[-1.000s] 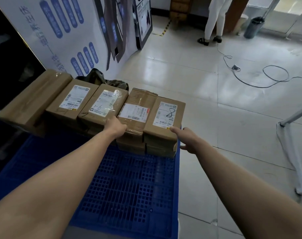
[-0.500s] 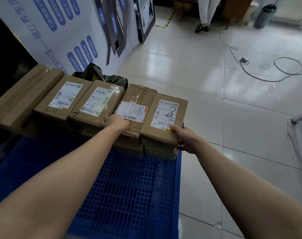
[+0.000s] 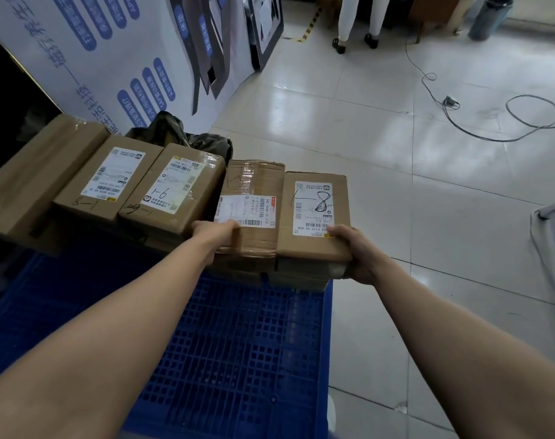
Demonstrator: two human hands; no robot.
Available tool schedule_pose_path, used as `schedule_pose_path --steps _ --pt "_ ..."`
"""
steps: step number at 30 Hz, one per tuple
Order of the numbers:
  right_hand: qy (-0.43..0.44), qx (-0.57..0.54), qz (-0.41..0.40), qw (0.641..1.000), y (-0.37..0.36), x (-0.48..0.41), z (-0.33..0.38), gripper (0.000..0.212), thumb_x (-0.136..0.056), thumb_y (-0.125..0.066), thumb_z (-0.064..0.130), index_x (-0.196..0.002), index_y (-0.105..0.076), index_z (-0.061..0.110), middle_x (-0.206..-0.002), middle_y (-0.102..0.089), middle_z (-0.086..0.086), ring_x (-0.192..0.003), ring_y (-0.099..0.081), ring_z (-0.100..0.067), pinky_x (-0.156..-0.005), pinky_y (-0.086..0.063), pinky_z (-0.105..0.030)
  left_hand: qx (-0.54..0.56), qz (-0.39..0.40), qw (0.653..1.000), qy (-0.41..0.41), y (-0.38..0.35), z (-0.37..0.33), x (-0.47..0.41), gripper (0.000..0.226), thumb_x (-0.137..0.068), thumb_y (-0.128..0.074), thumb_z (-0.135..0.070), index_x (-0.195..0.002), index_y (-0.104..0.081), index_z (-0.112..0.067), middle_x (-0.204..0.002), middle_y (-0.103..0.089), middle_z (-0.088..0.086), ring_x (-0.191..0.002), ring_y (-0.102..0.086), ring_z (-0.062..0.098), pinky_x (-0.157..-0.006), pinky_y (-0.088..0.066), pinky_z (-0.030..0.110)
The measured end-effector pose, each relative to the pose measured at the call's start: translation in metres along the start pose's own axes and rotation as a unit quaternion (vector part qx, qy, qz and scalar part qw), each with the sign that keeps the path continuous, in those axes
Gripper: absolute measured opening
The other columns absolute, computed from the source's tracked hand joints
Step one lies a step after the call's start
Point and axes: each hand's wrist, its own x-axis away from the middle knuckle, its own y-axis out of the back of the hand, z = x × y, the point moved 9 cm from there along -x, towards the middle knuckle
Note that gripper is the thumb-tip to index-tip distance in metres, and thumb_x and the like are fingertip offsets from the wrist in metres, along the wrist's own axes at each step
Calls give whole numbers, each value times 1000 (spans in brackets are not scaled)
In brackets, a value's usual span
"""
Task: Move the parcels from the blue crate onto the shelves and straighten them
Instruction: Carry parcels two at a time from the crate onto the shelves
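Nearest, two bare forearms reach forward over one blue crate (image 3: 238, 359) with a latticed bottom. At its far end sit five cardboard parcels in a top row, with more stacked beneath that cannot be counted.

The left hand (image 3: 214, 231) grips the near end of the taped parcel (image 3: 254, 185), fourth from the left, with its fingers bent over the top edge. The right hand (image 3: 355, 251) holds the near right corner of the parcel marked 1-8 (image 3: 317, 213), thumb on top beside the label and fingers curled underneath. These two parcels touch side by side. To their left lie the parcel marked 9-1 (image 3: 175, 191), another labelled parcel (image 3: 111, 179) and a long plain parcel (image 3: 32, 185), all set at an angle.

A second ago the right hand was open, its fingertips just meeting that corner; now it wraps round it. The left hand has kept its place.

Behind the parcels one dark bag (image 3: 175, 134) slumps against a white banner (image 3: 111, 42) printed with blue ovals. The floor (image 3: 365, 137) is pale, glossy tile. One black cable (image 3: 529, 122) loops across it on the right. Farthest off, a person in white trousers (image 3: 358, 14) stands near a grey bin (image 3: 491, 14).
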Motion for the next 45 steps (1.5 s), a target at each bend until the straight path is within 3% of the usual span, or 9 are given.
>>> schedule_pose_path --steps 4,7,13,19,26,29,36,42,45 --pt "0 -2 10 1000 12 8 3 49 -77 -67 42 -120 -54 23 -110 -65 -10 -95 -61 -30 -85 -50 -50 79 43 996 9 -3 1 2 81 -72 -72 -45 -137 -40 -9 -125 -56 12 -108 -56 30 -94 -48 48" --pt "-5 -10 14 1000 21 23 7 45 -74 -68 43 -112 -58 22 -103 -66 -10 -91 -61 -29 -83 -51 -48 56 98 994 11 -10 -8 16 92 -68 -72 -52 -140 -26 -17 -126 -48 11 -113 -50 35 -94 -44 56" --pt "9 -24 30 999 27 68 28 60 -64 -72 44 -118 -56 22 -113 -63 -13 -100 -59 -32 -87 -50 -52 84 235 968 -28 -15 -40 61 69 -71 -72 -45 -129 -51 -15 -113 -65 12 -101 -63 29 -83 -53 40" --pt "61 -34 47 996 -3 134 62 50 -73 -67 44 -118 -56 25 -113 -63 -12 -100 -59 -31 -78 -54 -49 92 231 965 -78 45 -81 105 87 -61 -81 -41 -130 -30 -23 -119 -56 17 -100 -63 36 -83 -54 53" --pt "126 -53 103 985 -86 209 103 60 -70 -67 41 -126 -51 26 -116 -63 -10 -95 -61 -28 -72 -55 -48 151 200 957 -147 161 -111 161 97 -52 -86 -38 -130 -30 -22 -116 -59 14 -91 -68 30 -65 -58 39" --pt "152 -18 116 981 -129 241 123 77 -64 -71 43 -134 -44 25 -127 -57 -14 -99 -59 -30 -75 -55 -50 200 173 949 -170 220 -108 185 103 -50 -88 -35 -134 -29 -22 -113 -62 14 -87 -71 28 -65 -58 37" --pt "183 66 228 954 -260 304 156 71 -73 -67 36 -137 -39 24 -131 -55 -13 -100 -60 -28 -73 -54 -47 301 17 933 -196 369 -44 256 72 -69 -79 -38 -124 -34 -21 -111 -60 9 -86 -67 22 -53 -56 31" --pt "191 155 337 909 -398 368 120 61 -77 -67 34 -133 -44 25 -115 -63 -9 -82 -63 -23 -59 -54 -37 393 -150 884 -207 486 82 354 71 -73 -77 -34 -130 -38 -17 -123 -60 11 -107 -62 27 -90 -52 47" --pt "184 195 403 875 -466 415 77 62 -75 -71 34 -131 -44 27 -110 -66 -6 -80 -65 -22 -57 -56 -37 428 -233 851 -196 529 164 419 75 -71 -79 -36 -131 -37 -18 -122 -60 9 -109 -61 26 -91 -51 47"
